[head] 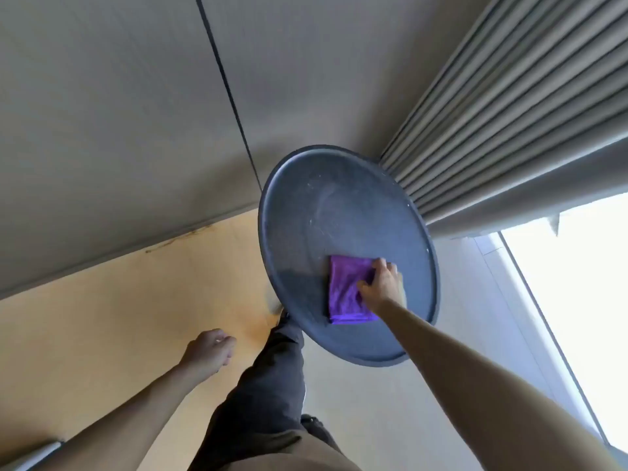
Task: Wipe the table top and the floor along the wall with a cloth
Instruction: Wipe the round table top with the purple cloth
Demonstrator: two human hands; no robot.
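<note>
I am looking down on a round, dark grey table top (339, 215) with a low raised rim; faint pale streaks and specks show on its far half. It stands in a corner of the room. A grey panelled wall (119, 113) with one dark vertical seam runs from nine o'clock round to twelve, and a pleated grey curtain (509, 113) hangs from one to three o'clock, its folds touching or just behind the table's far-right rim — I cannot tell which. The floor (119, 317) along the wall at eight o'clock is warm yellow-tan with a dark smudge line at the skirting; nearer me it turns paler. Bright light floods in at four o'clock.

The purple cloth (345, 288) lies folded flat on the near-right part of the table top, at about five o'clock from its centre. It is a rough rectangle, and its long axis runs from twelve to six o'clock.

My right hand (384, 283) rests palm-down on the cloth's right side, fingers spread and pressing rather than gripping. My left hand (210, 348) hangs over the floor at seven o'clock — loosely curled, holding nothing. My dark trouser leg (265, 385) reaches toward the table's near rim.
</note>
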